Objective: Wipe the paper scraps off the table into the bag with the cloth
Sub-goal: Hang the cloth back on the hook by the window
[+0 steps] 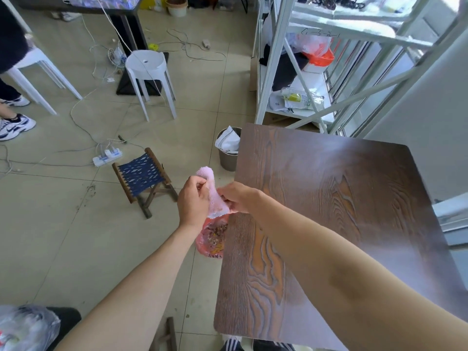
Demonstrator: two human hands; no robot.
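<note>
Gripping a pink cloth [214,196] from both sides, the left hand [193,202] and right hand [239,200] meet just off the left edge of the dark wood-grain table [329,211]. The left fingers curl shut around the cloth's upper fold, while the right hand pinches its lower end closed (the fingertips themselves are hidden by the fabric). Directly beneath the hands hangs a red translucent bag [212,239], pressed against the table's edge, with brownish paper scraps [218,234] gathered inside it. Whether either hand also holds the bag cannot be told. Beyond the hands, on the tiled floor, stand a small folding stool [143,176] with a blue woven seat and a grey bin [228,154].
</note>
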